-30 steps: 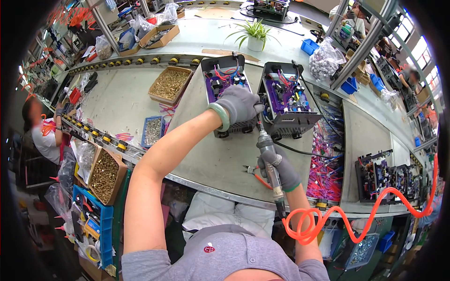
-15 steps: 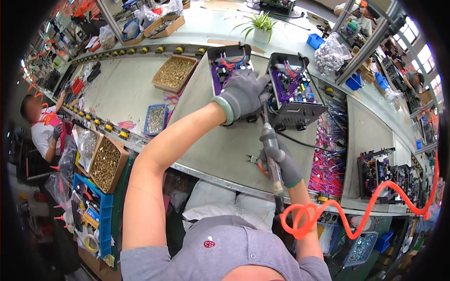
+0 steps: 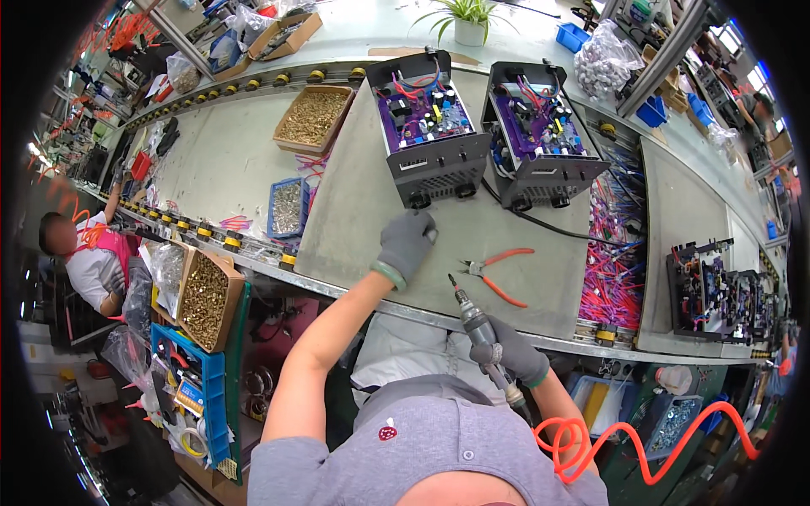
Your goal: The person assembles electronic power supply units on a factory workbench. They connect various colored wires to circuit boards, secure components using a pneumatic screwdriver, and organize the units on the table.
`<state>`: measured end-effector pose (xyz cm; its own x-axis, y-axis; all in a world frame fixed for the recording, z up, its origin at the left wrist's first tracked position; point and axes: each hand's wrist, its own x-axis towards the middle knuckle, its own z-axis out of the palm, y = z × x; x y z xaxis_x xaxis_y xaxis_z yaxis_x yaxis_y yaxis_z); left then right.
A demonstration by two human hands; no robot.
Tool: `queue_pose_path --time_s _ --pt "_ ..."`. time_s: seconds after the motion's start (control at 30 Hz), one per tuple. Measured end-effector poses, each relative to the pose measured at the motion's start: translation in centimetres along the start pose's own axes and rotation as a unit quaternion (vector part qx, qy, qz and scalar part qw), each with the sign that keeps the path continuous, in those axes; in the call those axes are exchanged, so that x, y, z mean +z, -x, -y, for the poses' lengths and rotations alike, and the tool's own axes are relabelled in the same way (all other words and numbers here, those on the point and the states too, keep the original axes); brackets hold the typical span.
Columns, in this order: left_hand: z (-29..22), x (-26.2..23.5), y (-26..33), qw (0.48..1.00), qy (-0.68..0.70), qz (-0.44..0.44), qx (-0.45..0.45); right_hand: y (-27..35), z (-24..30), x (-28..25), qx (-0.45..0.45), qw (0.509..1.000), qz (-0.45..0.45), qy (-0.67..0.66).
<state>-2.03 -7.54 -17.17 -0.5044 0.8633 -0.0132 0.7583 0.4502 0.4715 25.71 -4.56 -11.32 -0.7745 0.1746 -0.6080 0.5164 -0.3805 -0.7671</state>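
My right hand (image 3: 515, 350), in a grey glove, is wrapped round a pneumatic screwdriver (image 3: 477, 325), its bit pointing up and left over the table's front edge. My left hand (image 3: 407, 244), also gloved, is closed above the board in front of the left unit; whatever is inside its fingers is hidden. Two black-cased electronic units stand side by side with their tops off: the left unit (image 3: 430, 126) and the right unit (image 3: 540, 126), each showing a purple circuit board and wires. Red-handled cutting pliers (image 3: 498, 274) lie apart from both hands, between the screwdriver and the right unit.
Brass-coloured screws fill a box (image 3: 312, 120) at the left, with a blue bin (image 3: 288, 208) of silvery small parts nearer. Bundled coloured wires (image 3: 612, 278) lie right of the board. A coiled orange hose (image 3: 650, 455) hangs low right. Another person (image 3: 89, 253) works at far left.
My left hand has left the units and come back toward me. My right hand has drawn the screwdriver down and away from them, uncovering the pliers. The view has shifted.
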Motion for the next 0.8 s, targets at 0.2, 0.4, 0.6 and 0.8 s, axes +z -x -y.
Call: queue_pose_path --time_s 0.2,0.4,0.6,0.8 --pt "0.0 -0.2 -0.1 0.982 0.173 0.067 -0.04 1.1 2.1 0.1 -0.045 0.999 -0.018 -0.013" --pt "-3.4 -4.7 1.5 0.742 0.638 0.165 -0.123 3.8 3.7 0.5 -0.049 0.993 -0.045 -0.101" --pt "-5.4 -5.2 2.7 0.617 0.746 0.228 -0.105 5.2 5.0 1.4 -0.105 0.975 -0.032 -0.192" --pt "-5.8 -3.6 2.6 0.531 0.789 0.301 -0.07 5.8 5.1 1.0 -0.114 0.975 -0.012 -0.188"
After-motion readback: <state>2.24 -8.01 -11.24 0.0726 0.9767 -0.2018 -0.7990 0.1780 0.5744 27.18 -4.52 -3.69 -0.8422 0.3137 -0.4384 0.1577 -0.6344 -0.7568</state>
